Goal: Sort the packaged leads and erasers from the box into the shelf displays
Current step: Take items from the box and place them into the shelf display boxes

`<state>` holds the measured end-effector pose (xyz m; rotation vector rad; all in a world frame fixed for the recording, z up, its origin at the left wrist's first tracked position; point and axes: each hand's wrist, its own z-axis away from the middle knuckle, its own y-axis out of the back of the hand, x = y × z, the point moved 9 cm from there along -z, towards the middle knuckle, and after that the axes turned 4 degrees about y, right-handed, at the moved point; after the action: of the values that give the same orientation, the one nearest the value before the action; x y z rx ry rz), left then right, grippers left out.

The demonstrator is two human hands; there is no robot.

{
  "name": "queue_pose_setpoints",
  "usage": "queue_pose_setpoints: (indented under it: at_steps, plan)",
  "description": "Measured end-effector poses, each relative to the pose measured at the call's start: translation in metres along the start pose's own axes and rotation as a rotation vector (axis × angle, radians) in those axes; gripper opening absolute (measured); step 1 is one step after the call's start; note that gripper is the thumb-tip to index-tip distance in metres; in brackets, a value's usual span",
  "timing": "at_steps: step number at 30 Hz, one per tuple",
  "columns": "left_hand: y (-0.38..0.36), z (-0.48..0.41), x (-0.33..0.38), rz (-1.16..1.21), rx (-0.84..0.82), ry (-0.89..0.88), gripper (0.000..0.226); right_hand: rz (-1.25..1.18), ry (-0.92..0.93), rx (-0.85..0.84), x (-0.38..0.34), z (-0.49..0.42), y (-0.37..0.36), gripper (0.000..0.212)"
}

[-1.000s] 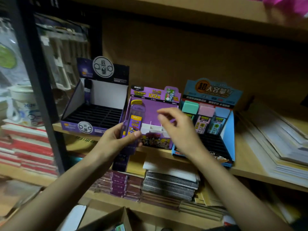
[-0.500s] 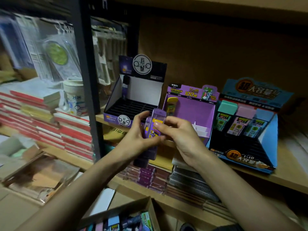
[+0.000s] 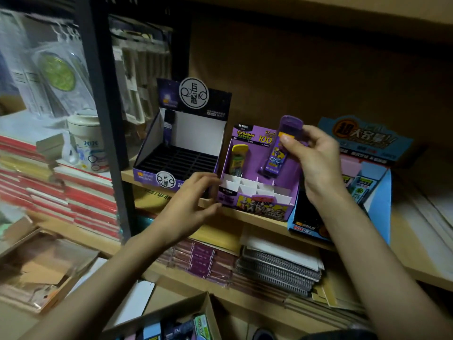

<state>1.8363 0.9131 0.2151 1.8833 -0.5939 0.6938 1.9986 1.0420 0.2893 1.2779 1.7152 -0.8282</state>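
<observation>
The right hand point(image 3: 318, 165) holds a purple lead pack point(image 3: 277, 160) by its upper half, thumb on the printed face and fingers curled behind, leaving the lower end free to go into a slot. The pack tilts, cap toward the right, its foot aimed down at the back row of the purple display point(image 3: 259, 207), beside the yellow-capped pack point(image 3: 237, 158) already upright in the back-left compartment. Whether the foot has entered a cell or hangs just above it is hard to tell from this angle. The wrist is bent back and the forearm rises steeply from lower right, so the hand comes at the display from above and not from the front.

The left hand point(image 3: 193, 204) reaches in from lower left and grips the display's front left corner – fingers over the side wall, thumb at the front edge. That looks like bracing: the light card tray sits at the lip of the shelf point(image 3: 414, 231) and could slide as a pack is pushed in.

The two hands are well apart, one on the pack, one on the tray. To the left stands the black display point(image 3: 176, 165), nearly unfilled; to the right, the blue display point(image 3: 377, 204) – its contents partly hidden by the right arm. The box point(image 3: 171, 315) lies below with more packets in it, so I judge the sorting far from done.
</observation>
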Motion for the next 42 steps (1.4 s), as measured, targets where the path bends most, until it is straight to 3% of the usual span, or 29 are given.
queue_pose_setpoints:
  at_steps: [12,14,19,23,27,33,38,42]
  plan:
    - [-0.022,-0.001,0.011,-0.436,-0.034,-0.217,0.051,0.232,0.084,-0.046,0.026,-0.014,-0.037,0.022]
    - [-0.023,-0.003,0.009,-0.407,-0.037,-0.204,0.050,0.283,0.086,-0.075,0.029,-0.015,-0.042,0.018]
    - [-0.023,-0.006,0.003,-0.313,-0.049,-0.158,0.049,0.318,0.139,-0.118,0.032,-0.008,-0.049,0.036]
    - [-0.023,-0.006,0.000,-0.262,-0.062,-0.134,0.050,0.340,0.237,-0.140,0.029,-0.001,-0.051,0.027]
    - [-0.023,-0.006,-0.001,-0.214,-0.072,-0.112,0.049,0.264,0.176,-0.079,0.041,-0.001,-0.046,0.026]
    - [-0.023,-0.008,-0.003,-0.190,-0.080,-0.107,0.049,0.618,0.297,-0.007,0.039,0.000,-0.041,0.035]
    - [-0.022,-0.008,-0.005,-0.170,-0.095,-0.109,0.051,0.759,0.377,-0.075,0.037,0.008,-0.042,0.041]
    - [-0.013,-0.007,-0.003,0.007,-0.049,-0.088,0.044,0.961,0.429,-0.122,0.028,0.011,-0.044,0.043]
